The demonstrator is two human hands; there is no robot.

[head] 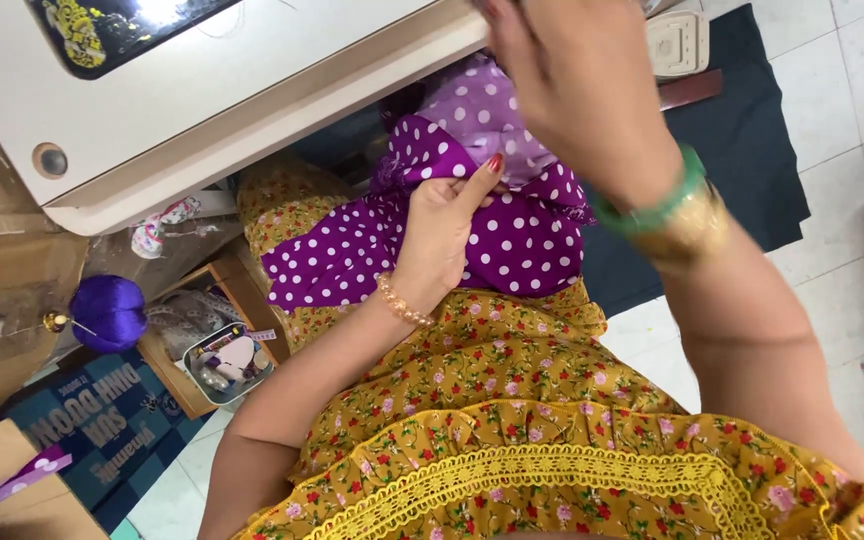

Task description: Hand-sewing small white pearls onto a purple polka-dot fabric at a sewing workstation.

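Purple, a round pincushion-like ball [109, 312] sits at the left beside one small wooden box [177, 372], which holds a tray of small sewing bits [228, 361]. On the lap, the left hand [439, 232] has its fingers clamped on one purple polka-dot cloth [522, 240] below the white table's edge [252, 120]. The right hand [577, 75] hovers above the cloth, fingers together at the table edge; its grip cannot be told.

What We Cannot Make Out

Our right hand [567, 85] is blurred, its fingertips cut off by the top edge. The purple dotted cloth [512, 240] runs under both hands and the white table [252, 110], so its far end is hidden. Our left hand [442, 235] covers its middle.
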